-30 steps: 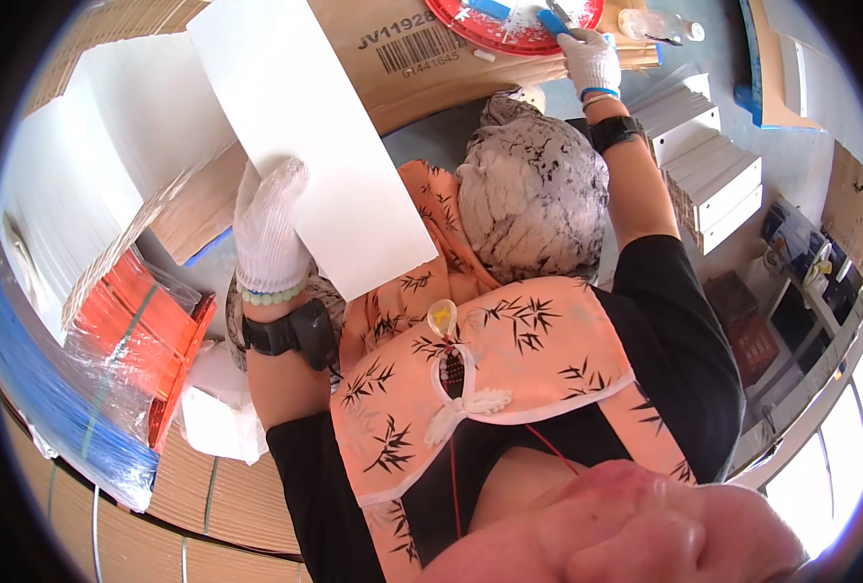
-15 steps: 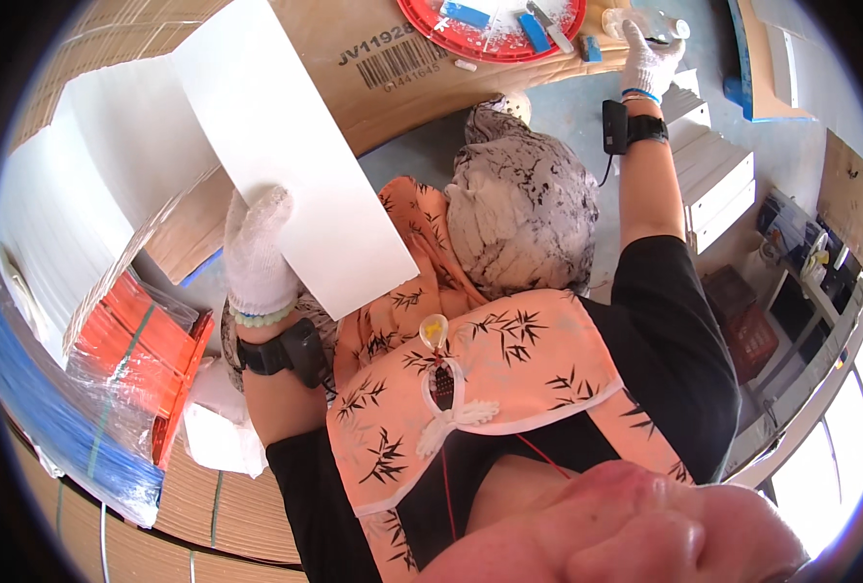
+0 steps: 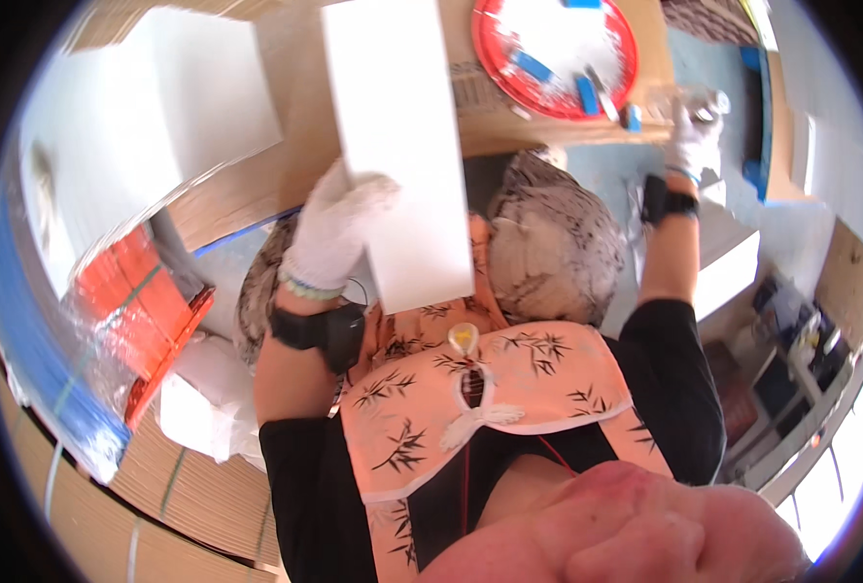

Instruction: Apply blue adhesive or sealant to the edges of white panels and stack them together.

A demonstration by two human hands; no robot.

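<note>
My left hand, gloved, grips the white panel, lifted over the cardboard box; my right hand reaches beside the red tray, its grip unclear. Panel not yet set down.

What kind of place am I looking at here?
Probably a packing or small assembly workshop: cardboard cartons, a wrapped stack of orange packs, and a red tray holding small blue parts.

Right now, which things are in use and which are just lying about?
In use:
left hand gripping the white flat box
right hand by the red tray

Lying about:
orange wrapped stack
white sheet stack
blue pieces
</note>
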